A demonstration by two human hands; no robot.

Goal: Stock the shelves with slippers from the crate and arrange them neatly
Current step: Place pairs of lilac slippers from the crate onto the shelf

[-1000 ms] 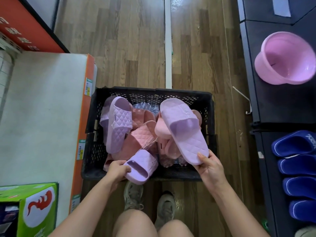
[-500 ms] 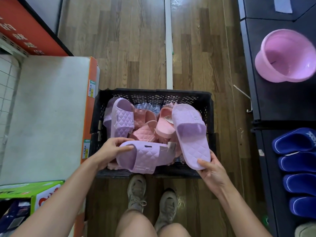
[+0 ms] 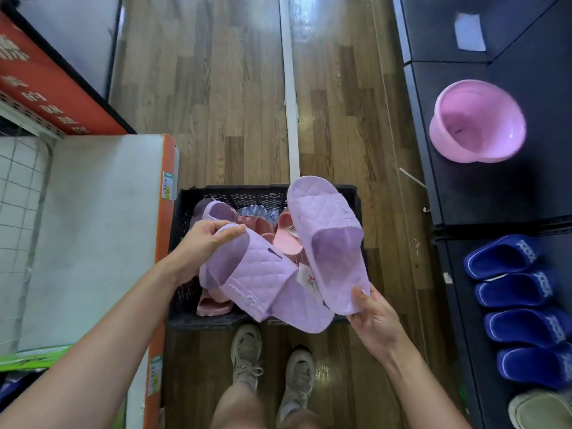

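A black plastic crate (image 3: 182, 212) stands on the floor by my feet, with pink slippers (image 3: 286, 235) and another lilac slipper (image 3: 216, 212) inside. My left hand (image 3: 205, 243) grips the end of a quilted lilac slipper (image 3: 263, 280) lifted above the crate. My right hand (image 3: 370, 317) holds a second lilac slipper (image 3: 328, 239) by its heel, raised over the crate's right side. A paper tag (image 3: 308, 280) hangs between the two. The black shelf (image 3: 483, 212) on the right carries a row of blue slippers (image 3: 520, 305).
A pink plastic basin (image 3: 478, 122) sits on the black shelf above the blue slippers. A white and orange shelf unit (image 3: 93, 227) stands close on the left, with a green box (image 3: 34, 357) at its near end. Wood floor stretches beyond the crate.
Both hands have lifted their lilac slippers up out of the crate. The left slipper has swung round, and the two slippers have come closer together.
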